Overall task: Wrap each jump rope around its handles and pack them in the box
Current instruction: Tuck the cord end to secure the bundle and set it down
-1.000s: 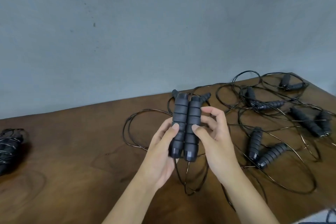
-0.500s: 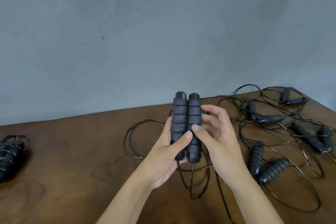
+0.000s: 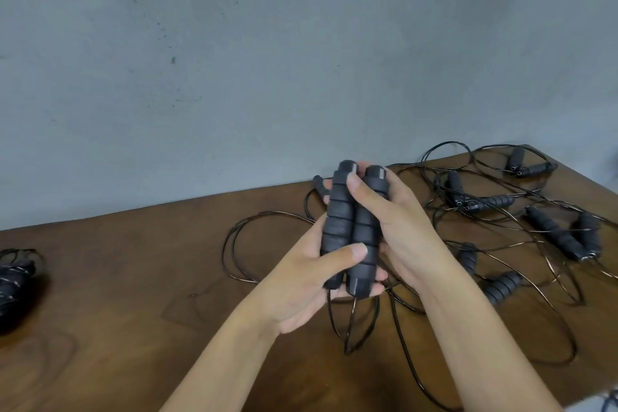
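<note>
Paired handles (image 3: pixel 351 231) upright, gripped between both hands.

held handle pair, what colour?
Dark grey-black ribbed foam on the handles, gripped by the left hand and right hand; head view.

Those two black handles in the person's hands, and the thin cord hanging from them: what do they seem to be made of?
The handles look like matte dark foam or soft rubber: ribbed rings, no shine; the smooth end caps look like hard plastic. The cord is thin, glossy black and holds stiff loops, so probably plastic-coated wire, though that is a guess. Both the left hand and right hand grip the handles.
</note>
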The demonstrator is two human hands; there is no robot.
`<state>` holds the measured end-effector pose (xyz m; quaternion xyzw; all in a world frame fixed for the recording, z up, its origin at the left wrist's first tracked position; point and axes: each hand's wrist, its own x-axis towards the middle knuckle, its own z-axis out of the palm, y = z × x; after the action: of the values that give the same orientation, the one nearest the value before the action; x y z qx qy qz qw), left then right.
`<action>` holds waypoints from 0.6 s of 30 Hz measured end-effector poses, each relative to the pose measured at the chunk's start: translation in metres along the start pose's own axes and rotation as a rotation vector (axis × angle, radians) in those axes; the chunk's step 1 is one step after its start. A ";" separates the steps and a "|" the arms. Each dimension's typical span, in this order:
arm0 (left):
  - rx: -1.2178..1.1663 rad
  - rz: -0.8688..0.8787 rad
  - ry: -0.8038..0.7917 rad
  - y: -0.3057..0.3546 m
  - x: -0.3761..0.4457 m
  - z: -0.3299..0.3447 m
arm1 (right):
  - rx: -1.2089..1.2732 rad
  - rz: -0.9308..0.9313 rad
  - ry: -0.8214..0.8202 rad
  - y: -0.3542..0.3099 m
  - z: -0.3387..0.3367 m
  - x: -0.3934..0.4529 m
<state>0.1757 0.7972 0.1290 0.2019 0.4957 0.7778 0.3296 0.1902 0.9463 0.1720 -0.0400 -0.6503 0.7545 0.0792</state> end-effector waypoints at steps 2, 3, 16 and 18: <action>-0.056 -0.021 0.011 -0.001 0.000 0.006 | 0.059 0.041 -0.062 -0.009 0.001 0.005; -0.101 -0.037 0.028 -0.001 0.000 0.007 | 0.058 0.053 -0.082 -0.012 0.002 0.005; -0.155 -0.197 -0.015 0.006 0.001 0.007 | 0.008 0.060 -0.120 -0.021 0.005 0.012; -0.151 -0.209 -0.013 0.008 0.001 0.007 | 0.007 0.072 -0.138 -0.023 0.005 0.012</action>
<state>0.1767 0.8001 0.1394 0.1286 0.4518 0.7730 0.4265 0.1792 0.9467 0.1958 -0.0110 -0.6496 0.7601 0.0072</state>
